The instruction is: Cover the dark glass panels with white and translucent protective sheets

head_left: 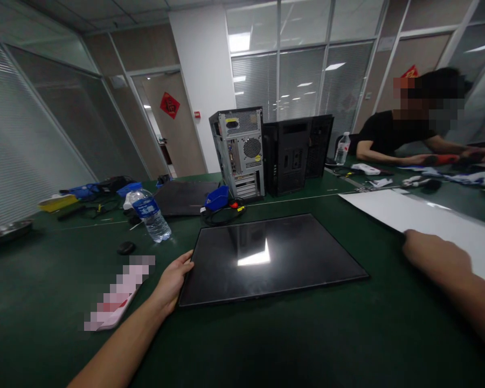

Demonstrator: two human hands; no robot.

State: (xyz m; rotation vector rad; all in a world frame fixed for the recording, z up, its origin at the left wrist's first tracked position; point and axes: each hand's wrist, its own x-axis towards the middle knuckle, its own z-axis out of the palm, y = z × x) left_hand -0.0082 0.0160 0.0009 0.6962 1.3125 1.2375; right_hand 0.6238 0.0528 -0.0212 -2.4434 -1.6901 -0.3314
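A flat black glossy panel [275, 253] lies on the green table [267, 345] in front of me. My left hand [173, 281] rests against the panel's left edge, thumb on top of it and fingers curled at the side. My right hand [432, 253] reaches to the right and lies on the near edge of a large white sheet [428, 221]; its fingers are blurred and whether they grip the sheet is unclear.
Two computer tower cases, one grey [238, 153] and one black [297, 153], stand behind the panel. A water bottle [150, 214], a blue bin [217, 198], cables and tools lie at left. A seated person [412, 134] works at the far right.
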